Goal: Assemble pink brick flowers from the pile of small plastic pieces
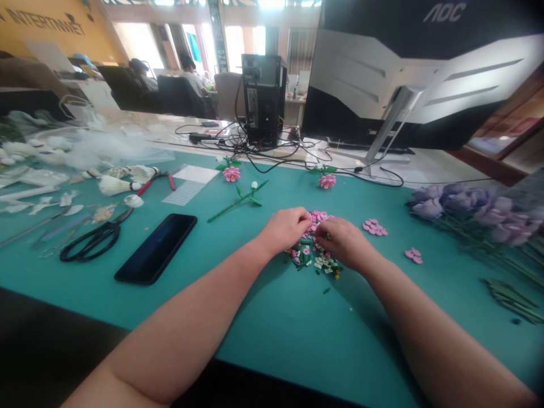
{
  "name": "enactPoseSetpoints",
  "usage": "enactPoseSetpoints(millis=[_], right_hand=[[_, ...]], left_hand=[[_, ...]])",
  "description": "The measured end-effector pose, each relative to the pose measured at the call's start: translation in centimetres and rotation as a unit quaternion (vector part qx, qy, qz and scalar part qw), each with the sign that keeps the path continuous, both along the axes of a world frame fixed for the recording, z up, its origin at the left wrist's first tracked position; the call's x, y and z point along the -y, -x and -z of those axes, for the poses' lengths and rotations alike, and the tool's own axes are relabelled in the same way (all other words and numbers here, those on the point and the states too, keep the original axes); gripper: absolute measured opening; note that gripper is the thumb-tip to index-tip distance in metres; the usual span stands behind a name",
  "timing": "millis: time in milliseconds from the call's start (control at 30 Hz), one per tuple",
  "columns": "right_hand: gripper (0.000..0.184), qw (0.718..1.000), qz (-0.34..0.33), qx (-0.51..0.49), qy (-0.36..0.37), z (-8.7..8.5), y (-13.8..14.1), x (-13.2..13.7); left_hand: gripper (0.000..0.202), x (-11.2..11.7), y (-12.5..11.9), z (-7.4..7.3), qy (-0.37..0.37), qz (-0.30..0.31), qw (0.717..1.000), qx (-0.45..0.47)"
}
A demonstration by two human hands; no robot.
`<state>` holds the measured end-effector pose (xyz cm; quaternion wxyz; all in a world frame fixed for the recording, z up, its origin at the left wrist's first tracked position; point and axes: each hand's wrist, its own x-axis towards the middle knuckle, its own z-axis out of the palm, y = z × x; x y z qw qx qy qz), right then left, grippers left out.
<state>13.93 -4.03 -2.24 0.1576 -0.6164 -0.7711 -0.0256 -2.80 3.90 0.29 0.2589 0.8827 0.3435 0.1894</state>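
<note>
Pink plastic flower pieces are lying heaped under both hands.
Left hand, right hand curling narrowly, pinching at them; any held piece is hidden.

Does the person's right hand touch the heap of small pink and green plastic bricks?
Touching: the head view shows the right hand with its fingertips resting on the heap of small pink and green plastic bricks.

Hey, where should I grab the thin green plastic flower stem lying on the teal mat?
Pinch the thin green plastic stem from above at its bare lower half, away from the round white bud. It lies flat on the teal mat, and leaves crowd the upper end, so that stretch looks cleanest.
</note>
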Motion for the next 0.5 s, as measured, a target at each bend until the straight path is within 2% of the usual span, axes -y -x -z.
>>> enactPoseSetpoints(millis=[200, 400, 500], right_hand=[[0.011, 0.998, -0.031, 0.018, 0.05, -0.2, 0.4, 0.4], [0.005, 0.997, -0.031, 0.041, 0.061, 0.7, 0.3, -0.2], [0.005, 0.996, -0.033, 0.058, 0.06, 0.7, 0.2, -0.3]], left_hand=[[0.019, 0.0, 0.0, -0.1, 0.0, 0.001, 1.0, 0.002], [0.019, 0.1, 0.0, 0.0, 0.001, 0.007, 1.0, 0.006], [0.019, 0.1, 0.0, 0.0, 0.004, 0.01, 1.0, 0.006]])
